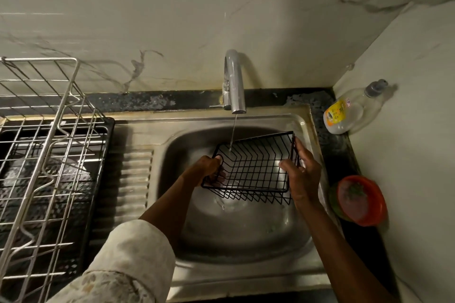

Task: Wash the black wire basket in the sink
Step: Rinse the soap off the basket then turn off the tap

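Patterned sleeve [128, 261] lowest in view. Left hand [209, 167] curled round basket [253, 167] left rim; right hand [301, 174] gripped right end, thumb inside. Basket held tilted over sink [246, 241], thin tap [234, 81] stream hitting far-left corner. Rinsing step, seemingly; next move called for turning basket under water.

Home kitchen, steel sink [172, 145] with ridged drainboard, running tap [234, 81], marble-look wall tiles, wire dish rack [49, 130] beside the sink, dish soap bottle [349, 110] in the corner
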### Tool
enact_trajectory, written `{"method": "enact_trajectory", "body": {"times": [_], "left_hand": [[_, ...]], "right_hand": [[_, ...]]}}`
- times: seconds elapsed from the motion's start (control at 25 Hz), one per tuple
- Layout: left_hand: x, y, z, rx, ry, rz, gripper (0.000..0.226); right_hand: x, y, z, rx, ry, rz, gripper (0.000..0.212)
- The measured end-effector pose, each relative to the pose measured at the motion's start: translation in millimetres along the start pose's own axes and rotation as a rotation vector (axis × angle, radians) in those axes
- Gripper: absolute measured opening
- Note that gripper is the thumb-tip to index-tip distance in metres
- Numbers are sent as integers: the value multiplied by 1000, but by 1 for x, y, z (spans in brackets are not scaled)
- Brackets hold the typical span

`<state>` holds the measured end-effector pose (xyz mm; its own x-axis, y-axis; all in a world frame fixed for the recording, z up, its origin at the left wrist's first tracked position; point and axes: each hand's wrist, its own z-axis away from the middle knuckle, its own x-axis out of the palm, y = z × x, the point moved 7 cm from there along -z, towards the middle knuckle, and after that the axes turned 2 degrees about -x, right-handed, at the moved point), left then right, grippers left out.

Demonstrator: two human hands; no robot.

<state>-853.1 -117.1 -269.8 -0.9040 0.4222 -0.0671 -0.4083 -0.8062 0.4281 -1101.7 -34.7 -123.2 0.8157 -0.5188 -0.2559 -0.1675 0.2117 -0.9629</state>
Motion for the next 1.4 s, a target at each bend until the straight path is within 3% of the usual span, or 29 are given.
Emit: {"method": "enact_trajectory", "body": {"times": [0.56,1.0,1.2,1.4], "left_hand": [[27,32,5,108,-154,80,69],[33,63,15,132,-198,156,45],[29,67,18,206,-214,159,39],[21,65,24,290,-260,190,37]], "right_hand": [[-10,-58,-1,-281,16,128,72],[-24,-81,14,-507,36,183,69],[-29,-78,22,-488,66,169,62],[-42,-51,25,-343,90,85,54]]}}
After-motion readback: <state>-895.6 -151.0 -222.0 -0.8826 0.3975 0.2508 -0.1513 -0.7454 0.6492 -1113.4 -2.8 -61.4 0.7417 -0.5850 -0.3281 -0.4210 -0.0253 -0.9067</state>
